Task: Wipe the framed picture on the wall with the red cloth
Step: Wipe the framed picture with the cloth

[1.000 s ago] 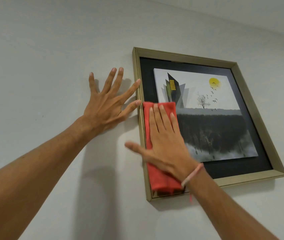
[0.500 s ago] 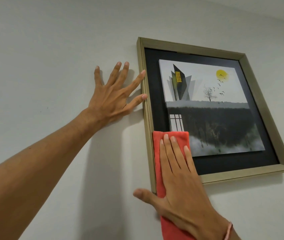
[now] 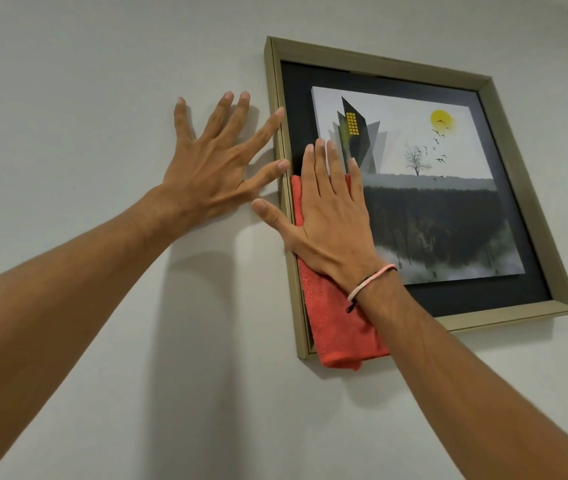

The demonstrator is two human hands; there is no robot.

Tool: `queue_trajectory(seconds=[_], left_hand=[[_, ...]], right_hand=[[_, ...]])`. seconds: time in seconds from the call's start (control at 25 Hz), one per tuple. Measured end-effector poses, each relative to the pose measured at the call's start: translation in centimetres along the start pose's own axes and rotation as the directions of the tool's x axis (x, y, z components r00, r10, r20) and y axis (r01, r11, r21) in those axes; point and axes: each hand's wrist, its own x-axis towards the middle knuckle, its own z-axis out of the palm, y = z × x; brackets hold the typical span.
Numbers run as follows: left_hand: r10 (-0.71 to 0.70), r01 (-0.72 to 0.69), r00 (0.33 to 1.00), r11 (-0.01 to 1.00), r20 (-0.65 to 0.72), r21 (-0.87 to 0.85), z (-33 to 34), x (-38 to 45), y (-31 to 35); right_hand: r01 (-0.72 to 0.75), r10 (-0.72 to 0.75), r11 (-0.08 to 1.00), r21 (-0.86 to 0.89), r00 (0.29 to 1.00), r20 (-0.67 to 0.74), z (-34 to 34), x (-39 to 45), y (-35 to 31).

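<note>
The framed picture (image 3: 483,81) hangs on the wall, with a gold frame, a black mat and a print of a dark tower, a yellow sun and birds. My right hand (image 3: 331,216) lies flat on its left part and presses the red cloth (image 3: 331,323) against the glass. The cloth hangs down past the frame's bottom left corner. My fingertips reach beyond the cloth's top edge onto the glass. My left hand (image 3: 216,161) is spread flat on the wall just left of the frame, its thumb and forefinger touching the frame's left edge.
A plain pale wall (image 3: 85,81) surrounds the picture. Both forearms reach up from the bottom of the view and cast shadows on the wall below the hands.
My right hand slid the cloth down the picture's left side past the bottom edge, then back up to mid-height. My left hand stayed braced on the wall.
</note>
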Motion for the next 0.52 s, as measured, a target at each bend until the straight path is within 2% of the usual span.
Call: queue_trajectory(seconds=[0.24,0.4,0.52], left_hand=[[0.0,0.0,1.0,1.0,-0.012,-0.021,0.2,0.1,0.0],[-0.002,0.001,0.999,1.0,-0.048,-0.016,0.5,0.0,-0.1],[-0.005,0.005,0.999,1.0,-0.045,-0.002,0.4,0.1,0.0]], right_hand=[[-0.03,0.042,0.998,0.06,0.977,-0.21,0.9,-0.8,0.2],[0.041,-0.016,0.998,0.038,0.863,-0.505,0.8,-2.1,0.1],[0.076,0.004,0.988,0.137,0.862,-0.507,0.1,-2.6,0.0]])
